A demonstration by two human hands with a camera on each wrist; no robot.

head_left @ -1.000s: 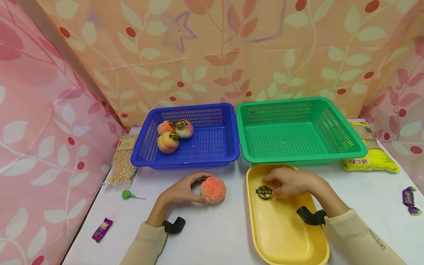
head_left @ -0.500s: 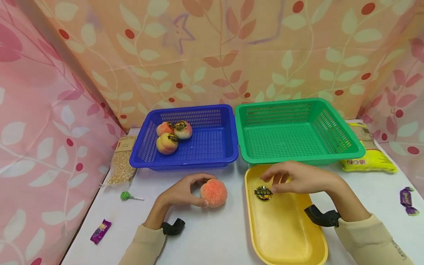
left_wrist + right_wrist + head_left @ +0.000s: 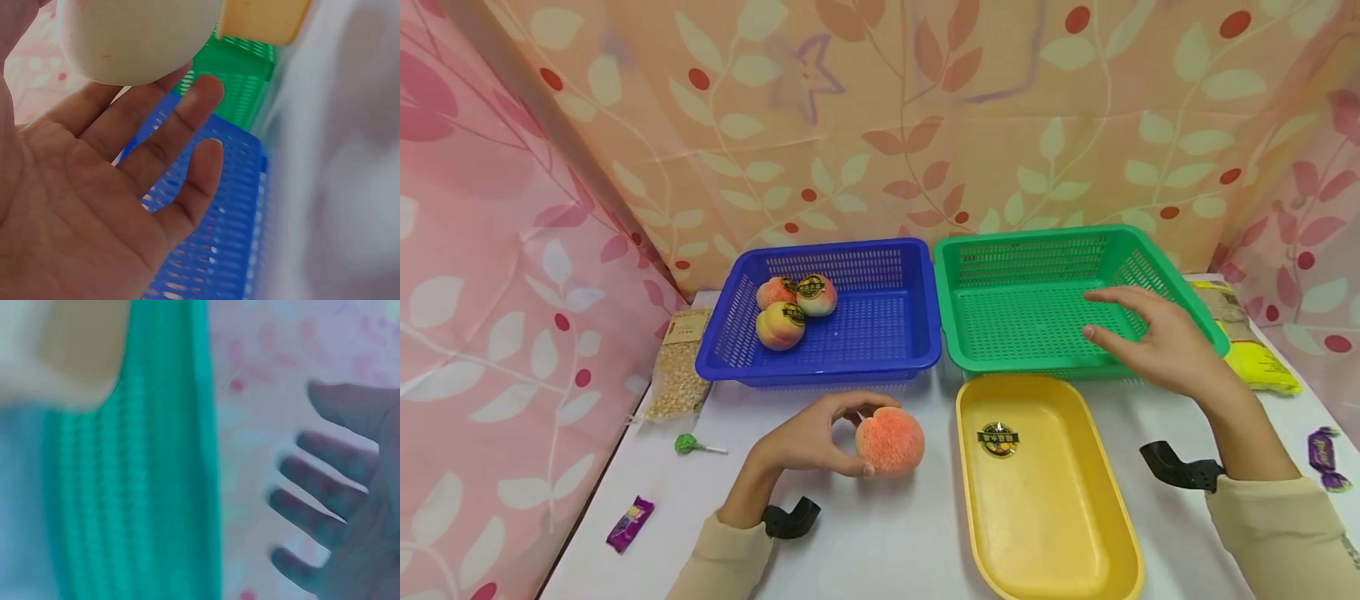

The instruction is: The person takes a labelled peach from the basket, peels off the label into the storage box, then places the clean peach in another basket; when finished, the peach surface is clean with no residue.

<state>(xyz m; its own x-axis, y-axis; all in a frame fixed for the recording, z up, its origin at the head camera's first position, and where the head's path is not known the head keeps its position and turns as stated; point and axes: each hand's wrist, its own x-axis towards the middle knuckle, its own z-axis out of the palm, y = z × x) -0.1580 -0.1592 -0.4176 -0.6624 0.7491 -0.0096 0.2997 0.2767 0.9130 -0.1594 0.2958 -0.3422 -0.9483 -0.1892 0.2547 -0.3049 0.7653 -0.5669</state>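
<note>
My left hand [image 3: 820, 437] holds a fuzzy orange-pink peach [image 3: 891, 442] between thumb and fingers, left of the yellow tray [image 3: 1037, 517]. The left wrist view shows the pale underside of the peach [image 3: 140, 40] against the thumb and upper fingers, the lower fingers free of it. My right hand [image 3: 1172, 342] is held up over the front right of the green basket [image 3: 1022, 321], thumb and fingers spread, nothing between them. A round black-and-gold sticker [image 3: 998, 439] lies in the yellow tray. Three peaches [image 3: 781, 325] with similar stickers sit in the left part of the blue basket [image 3: 872, 325].
A bag of grains [image 3: 677, 367] leans by the blue basket. Nearby lie a green lollipop [image 3: 687, 443] and a purple-wrapped snack [image 3: 630, 523]. At the right are a yellow bag [image 3: 1262, 367] and a purple wrapped candy [image 3: 1322, 458]. A patterned curtain [image 3: 880, 125] rises behind.
My right hand has lifted out of the yellow tray and moved right and up over the green basket, its fingers spreading. My left hand with the peach has shifted slightly right.
</note>
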